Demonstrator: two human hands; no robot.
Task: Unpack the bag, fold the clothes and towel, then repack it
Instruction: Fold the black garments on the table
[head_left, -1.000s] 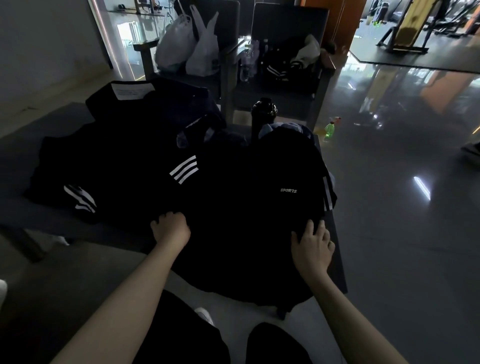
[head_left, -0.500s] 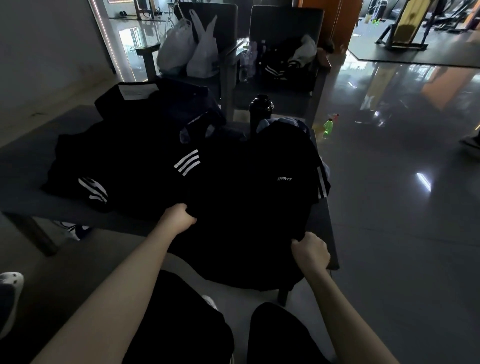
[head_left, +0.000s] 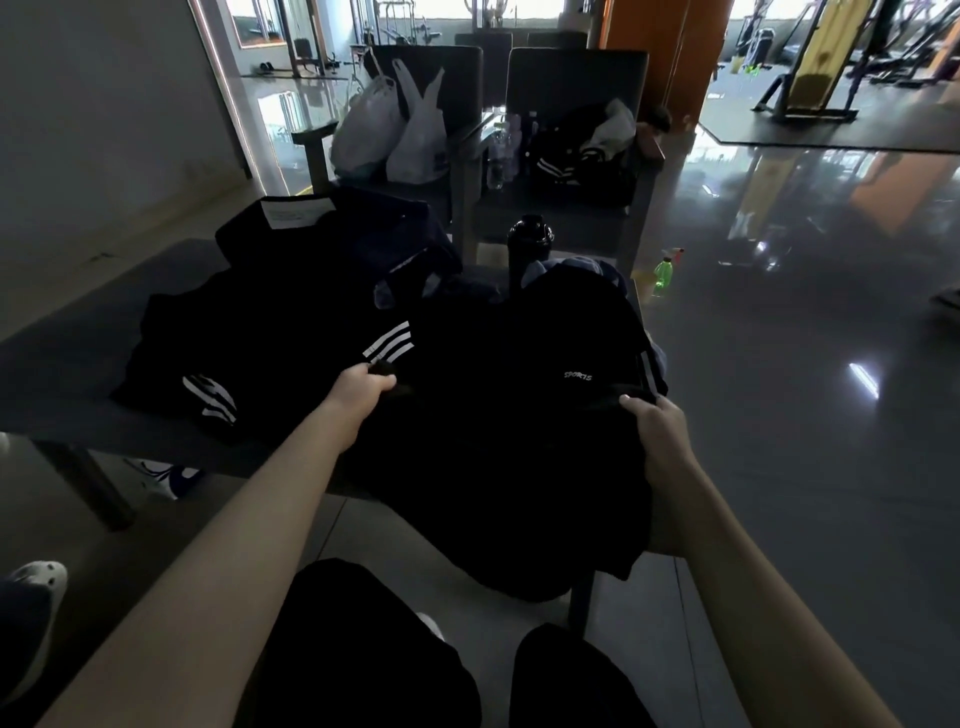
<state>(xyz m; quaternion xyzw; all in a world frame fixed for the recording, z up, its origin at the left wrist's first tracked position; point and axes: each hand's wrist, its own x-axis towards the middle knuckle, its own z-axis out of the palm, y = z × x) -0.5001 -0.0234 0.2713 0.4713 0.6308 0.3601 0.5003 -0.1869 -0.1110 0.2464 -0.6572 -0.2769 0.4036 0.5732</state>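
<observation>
- The left hand (head_left: 363, 387) is clenched on a fold of the black shirt (head_left: 509, 467). Its fingers are curled tight around a bunched bit of cloth, knuckles up.
- The right hand (head_left: 657, 428) grips the same shirt on its right side. The fingers are hooked over a raised ridge of fabric, and the thumb is hidden from view.
- The ridge of cloth runs between the two hands, with the rest of the shirt on both sides of the grip line.
- The shirt lies at the right end of the table (head_left: 62, 374). Its lower part spills over the near edge and hangs toward the person's knees.
- It is plain black and rumpled, with a small white "SPORTS" mark just beyond the right hand and thin white stripes along its right side.
- Three white stripes show just beyond the left hand; whether they belong to this shirt is hard to tell.
- A second black garment (head_left: 249, 353) with white stripes is spread over the middle of the table, left of the shirt and touching it.
- A dark bundle (head_left: 337, 234) with a white label sits at the far edge.
- A black bottle (head_left: 530, 244) stands upright at the far right corner.
</observation>
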